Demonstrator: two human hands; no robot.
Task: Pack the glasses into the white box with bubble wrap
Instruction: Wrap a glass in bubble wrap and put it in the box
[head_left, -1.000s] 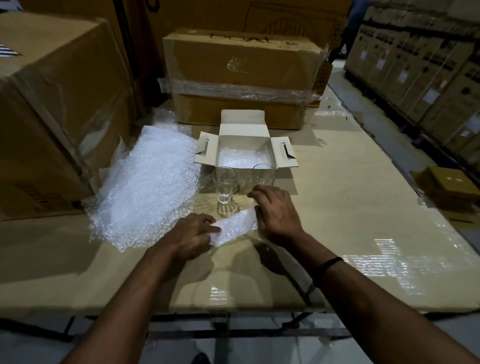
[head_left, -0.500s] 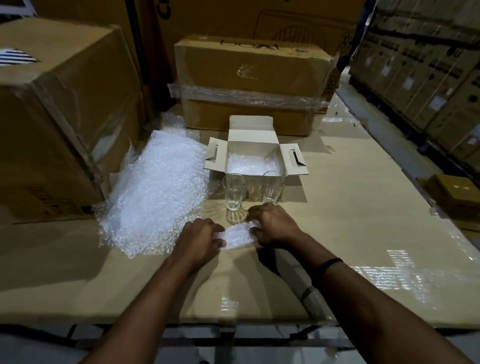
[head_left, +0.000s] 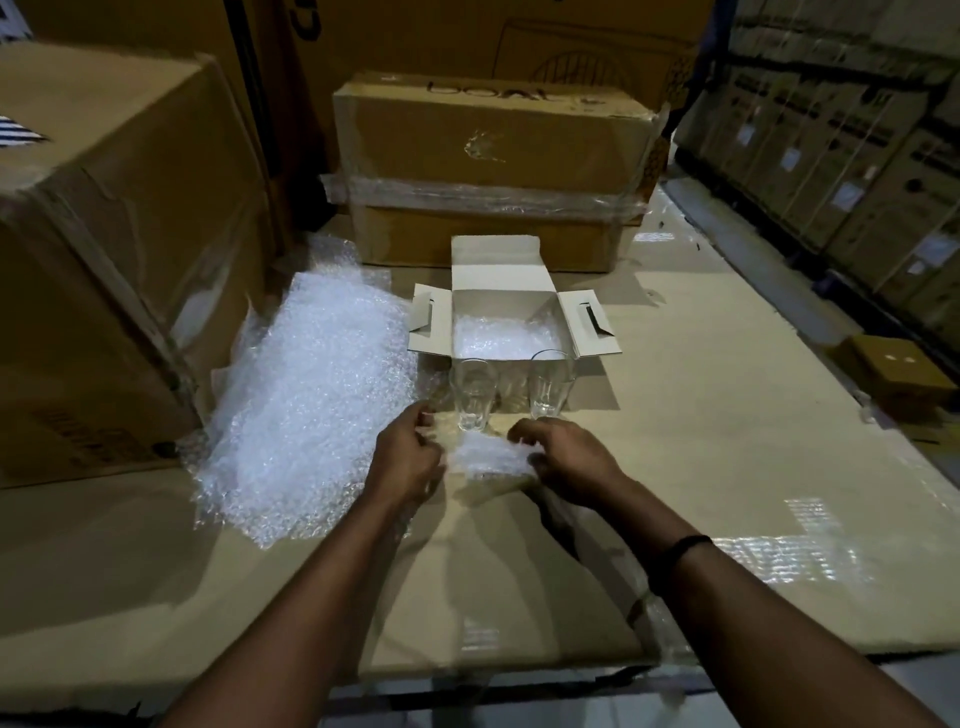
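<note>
1. Head view: both hands hold a small piece of bubble wrap (head_left: 491, 457) just above the table (head_left: 727, 467). The left hand (head_left: 410, 460) seems to pinch its left edge with curled fingers, and the right hand (head_left: 569, 462) grips its right edge.
2. Two bare glasses stand upright just beyond the hands, the left glass (head_left: 471, 395) and the right glass (head_left: 549, 384). Both sit close against the front of the white box (head_left: 597, 327), which is open, flaps out, its floor lined with wrap.
3. That wrap looks feather-light and floppy; holding it by two edges should keep it spread.
4. I'd judge the glasses smooth, slippery and breakable. Better to take each round the body, not the rim, and keep them from knocking together.
5. A big sheet of bubble wrap (head_left: 311, 405) lies to the left.
</note>
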